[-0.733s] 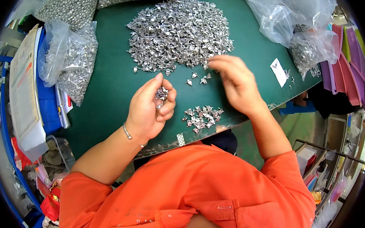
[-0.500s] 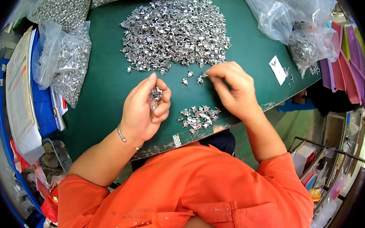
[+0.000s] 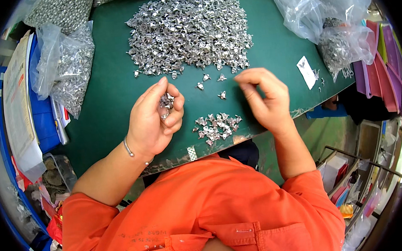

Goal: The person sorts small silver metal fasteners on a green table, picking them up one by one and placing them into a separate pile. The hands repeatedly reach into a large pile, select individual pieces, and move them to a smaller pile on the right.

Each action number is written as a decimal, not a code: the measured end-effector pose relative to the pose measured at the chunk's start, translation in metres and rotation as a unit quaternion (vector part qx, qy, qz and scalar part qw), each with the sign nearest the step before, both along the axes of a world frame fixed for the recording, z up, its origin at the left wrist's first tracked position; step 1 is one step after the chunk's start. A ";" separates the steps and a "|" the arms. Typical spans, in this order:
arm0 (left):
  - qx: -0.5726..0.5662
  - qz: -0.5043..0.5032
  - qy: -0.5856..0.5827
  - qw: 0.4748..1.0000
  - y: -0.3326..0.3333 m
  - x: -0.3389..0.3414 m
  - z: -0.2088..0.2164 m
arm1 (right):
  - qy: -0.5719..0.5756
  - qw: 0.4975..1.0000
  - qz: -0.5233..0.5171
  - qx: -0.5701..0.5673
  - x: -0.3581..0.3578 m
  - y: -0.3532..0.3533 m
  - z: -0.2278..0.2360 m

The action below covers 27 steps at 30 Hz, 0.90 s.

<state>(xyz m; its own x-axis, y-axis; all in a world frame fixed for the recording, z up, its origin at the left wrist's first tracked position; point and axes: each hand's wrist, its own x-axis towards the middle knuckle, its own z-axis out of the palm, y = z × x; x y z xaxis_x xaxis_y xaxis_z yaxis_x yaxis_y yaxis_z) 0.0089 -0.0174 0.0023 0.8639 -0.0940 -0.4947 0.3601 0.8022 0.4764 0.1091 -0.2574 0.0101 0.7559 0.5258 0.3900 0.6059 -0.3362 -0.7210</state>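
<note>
My left hand (image 3: 152, 114) is closed around several small silvery metal pieces (image 3: 166, 102), which show between its thumb and curled fingers. Over the green table, my right hand (image 3: 268, 98) has its fingers bent and its thumb a little apart, with nothing visible between them. Just left of its fingertips lie a few loose metal pieces, among them one metal piece (image 3: 221, 77) and, nearer me, another metal piece (image 3: 222, 95). A small cluster of pieces (image 3: 217, 127) sits by the table's front edge. Beyond both hands spreads a large pile of the same pieces (image 3: 188, 32).
Clear plastic bags of metal parts, one a left bag (image 3: 73, 69) and one a right bag (image 3: 336, 48), rest on the table (image 3: 111, 92). A small white paper slip (image 3: 306, 73) lies at right. Coloured folders (image 3: 379, 68) stand past the right edge.
My right hand has drawn slightly right, away from the loose pieces it was touching, which now lie spread apart. The left hand still holds its pieces. The whole view has shifted slightly.
</note>
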 end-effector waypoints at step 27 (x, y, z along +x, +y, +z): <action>-0.002 -0.003 0.002 1.000 0.001 -0.001 0.000 | 0.035 0.997 -0.075 0.003 -0.012 -0.007 -0.019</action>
<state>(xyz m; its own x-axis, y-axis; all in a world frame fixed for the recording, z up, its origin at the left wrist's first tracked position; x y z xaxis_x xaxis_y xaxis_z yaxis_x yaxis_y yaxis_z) 0.0084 -0.0163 0.0021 0.8614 -0.1002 -0.4980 0.3663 0.8018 0.4722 0.0973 -0.2646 -0.0089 0.8515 0.4019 0.3369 0.4973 -0.4150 -0.7619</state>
